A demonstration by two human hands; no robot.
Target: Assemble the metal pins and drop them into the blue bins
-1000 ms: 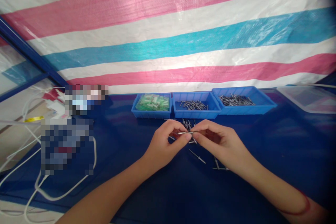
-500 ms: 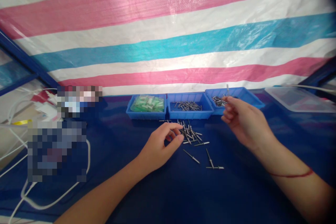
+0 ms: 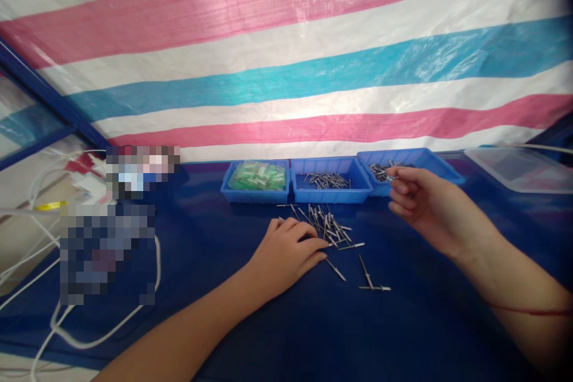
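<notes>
My left hand (image 3: 286, 253) lies palm down on the blue table cover, fingers stretched out, tips touching the near edge of a heap of small metal pins (image 3: 326, 221). My right hand (image 3: 423, 203) hovers at the front of the right blue bin (image 3: 436, 161), which holds more metal pins. Its fingers are loosely curled and apart, and I see nothing in them. A few single pins (image 3: 367, 274) lie loose on the cover between my hands.
Left of that bin stand a middle blue bin (image 3: 331, 196) with pins and a left blue bin (image 3: 255, 196) with green parts. A clear plastic tray (image 3: 519, 170) sits at the far right. White cables (image 3: 89, 334) loop over the left. A striped tarp hangs behind.
My hands held one pin together, then parted. The right hand carried it to the right bin and now shows no pin. The left hand dropped flat to the heap.
</notes>
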